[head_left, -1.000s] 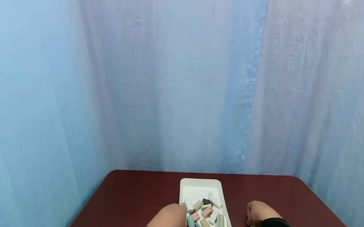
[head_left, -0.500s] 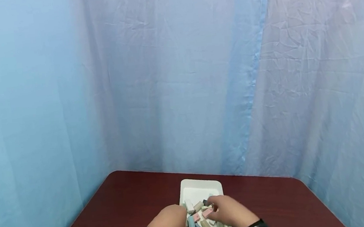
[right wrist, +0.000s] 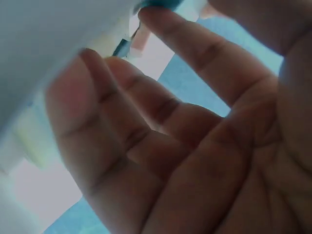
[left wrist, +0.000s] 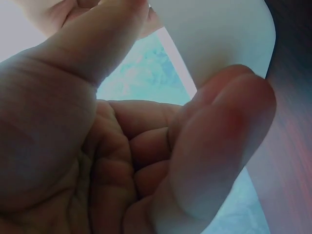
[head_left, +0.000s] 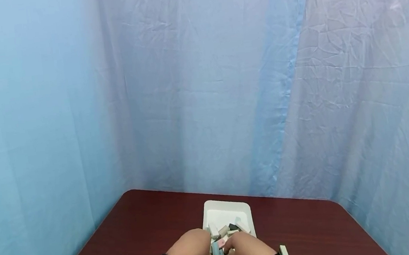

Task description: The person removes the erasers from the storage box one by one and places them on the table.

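right hand [head_left: 244, 249] now back inside the white bin [head_left: 227, 210], fingers loosely bent among the pastel blocks [head_left: 225, 230] — grip not discernible. one block [head_left: 284, 251] left on the table [head_left: 136, 230] beside it. left hand [head_left: 190, 251] curled round the bin's near rim.

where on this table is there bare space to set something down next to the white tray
Bare table lies left of the white tray, out to the curtain. On the right it is bare past the small block. The tray's far end is bare. The near end is crowded with blocks, the left hand and the right hand.
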`<control>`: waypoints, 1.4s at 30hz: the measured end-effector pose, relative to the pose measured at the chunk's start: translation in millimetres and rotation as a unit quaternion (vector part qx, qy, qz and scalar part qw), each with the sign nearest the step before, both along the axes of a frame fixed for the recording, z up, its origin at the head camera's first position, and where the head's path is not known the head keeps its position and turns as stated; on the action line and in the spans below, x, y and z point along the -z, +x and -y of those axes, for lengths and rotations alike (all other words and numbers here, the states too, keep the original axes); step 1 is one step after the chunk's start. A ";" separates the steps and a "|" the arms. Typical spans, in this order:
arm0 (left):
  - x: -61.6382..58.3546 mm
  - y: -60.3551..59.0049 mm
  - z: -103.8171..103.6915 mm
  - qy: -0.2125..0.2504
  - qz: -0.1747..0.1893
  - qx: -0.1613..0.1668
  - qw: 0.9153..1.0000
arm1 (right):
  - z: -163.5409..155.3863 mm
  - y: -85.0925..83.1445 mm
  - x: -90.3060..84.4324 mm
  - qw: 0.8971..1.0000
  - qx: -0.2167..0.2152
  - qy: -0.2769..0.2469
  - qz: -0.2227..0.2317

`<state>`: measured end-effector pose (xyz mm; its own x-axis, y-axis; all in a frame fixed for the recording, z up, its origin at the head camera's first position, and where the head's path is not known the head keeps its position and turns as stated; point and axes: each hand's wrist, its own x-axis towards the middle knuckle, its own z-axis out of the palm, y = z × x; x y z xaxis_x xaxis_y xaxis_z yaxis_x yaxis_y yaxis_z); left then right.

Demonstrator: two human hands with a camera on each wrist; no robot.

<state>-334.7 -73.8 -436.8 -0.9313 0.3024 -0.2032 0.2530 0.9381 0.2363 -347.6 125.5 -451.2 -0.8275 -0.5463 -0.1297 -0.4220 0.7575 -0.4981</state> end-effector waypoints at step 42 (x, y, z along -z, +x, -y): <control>3.7 6.8 -3.4 0.100 0.002 -0.024 0.995 | 9.0 2.5 0.6 1.000 -0.005 0.016 -0.006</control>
<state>-327.9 -70.4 -440.6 -0.9449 0.2923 -0.1474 0.2078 0.8835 0.4199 -345.1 116.5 -451.7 -0.8236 -0.5503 -0.1373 -0.4355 0.7687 -0.4684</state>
